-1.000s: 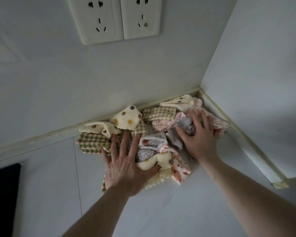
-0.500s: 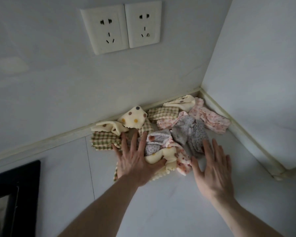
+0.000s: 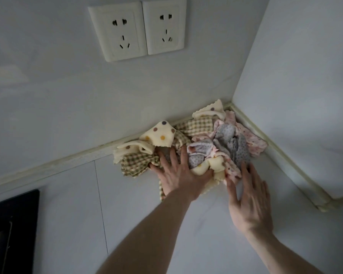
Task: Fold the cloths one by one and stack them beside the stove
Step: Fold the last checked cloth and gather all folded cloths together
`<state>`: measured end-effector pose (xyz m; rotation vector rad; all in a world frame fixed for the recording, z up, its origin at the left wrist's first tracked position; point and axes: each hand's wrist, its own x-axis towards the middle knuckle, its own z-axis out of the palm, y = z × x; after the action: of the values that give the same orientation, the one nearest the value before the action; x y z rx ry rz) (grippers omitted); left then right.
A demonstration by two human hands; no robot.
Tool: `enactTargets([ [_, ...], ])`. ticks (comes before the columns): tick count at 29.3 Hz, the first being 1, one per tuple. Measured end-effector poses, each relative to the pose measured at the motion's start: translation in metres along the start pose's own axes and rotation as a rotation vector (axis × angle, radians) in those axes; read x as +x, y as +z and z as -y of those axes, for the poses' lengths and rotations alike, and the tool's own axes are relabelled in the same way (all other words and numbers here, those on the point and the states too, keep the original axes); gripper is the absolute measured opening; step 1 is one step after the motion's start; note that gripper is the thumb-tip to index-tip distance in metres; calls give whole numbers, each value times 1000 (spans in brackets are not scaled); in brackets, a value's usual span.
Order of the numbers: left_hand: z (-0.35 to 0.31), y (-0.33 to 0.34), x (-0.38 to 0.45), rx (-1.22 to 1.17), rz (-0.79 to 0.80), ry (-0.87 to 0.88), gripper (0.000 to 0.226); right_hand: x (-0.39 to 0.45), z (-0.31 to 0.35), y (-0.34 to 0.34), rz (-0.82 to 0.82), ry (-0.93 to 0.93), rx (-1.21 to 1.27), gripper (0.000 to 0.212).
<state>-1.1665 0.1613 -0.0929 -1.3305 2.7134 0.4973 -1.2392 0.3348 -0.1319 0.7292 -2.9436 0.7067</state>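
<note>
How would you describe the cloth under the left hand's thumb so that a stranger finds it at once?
Start at the counter corner below the two wall sockets, where the cloth pile lies. At its near edge the left hand presses a cream cloth; unlike the checked and grey dotted cloths, it is bunched into a plump roll.

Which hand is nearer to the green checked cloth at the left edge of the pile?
Left. The left hand lies with its fingers touching the green checked cloth. The right hand is at the pile's opposite side, apart from that cloth.
</note>
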Motion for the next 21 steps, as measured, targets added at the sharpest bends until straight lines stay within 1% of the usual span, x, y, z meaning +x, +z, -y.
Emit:
enactTargets([
  [2, 1, -2, -1, -61, 30, 25, 123, 0, 0, -1, 5, 7, 1, 81],
  [4, 9, -10, -9, -189, 37, 64, 125, 0, 1, -3, 12, 3, -4, 82],
  [6, 25, -23, -27, -260, -11, 115, 123, 1, 1, -4, 11, -2, -21, 82],
  [10, 74, -51, -50, -114, -188, 225, 117, 1, 1, -3, 18, -3, -51, 83],
  [12, 93, -62, -39, -79, -239, 256, 119, 2, 2, -4, 18, -2, -58, 83],
  [13, 98, -67, -27, -62, -238, 263, 122, 2, 2, -4, 17, -5, -63, 83],
  [14, 101, -70, -15, -45, -207, 270, 125, 2, 2, -4, 17, -11, -69, 82],
  [16, 100, -69, 8, -20, -79, 292, 131, 2, 3, -4, 20, -13, -81, 81],
  [19, 91, -48, 19, 23, 111, 306, 132, 1, 4, -5, 13, -4, -79, 80],
  [21, 82, -29, 15, 77, 129, 272, 131, 1, 4, -4, 8, -3, -78, 80],
])
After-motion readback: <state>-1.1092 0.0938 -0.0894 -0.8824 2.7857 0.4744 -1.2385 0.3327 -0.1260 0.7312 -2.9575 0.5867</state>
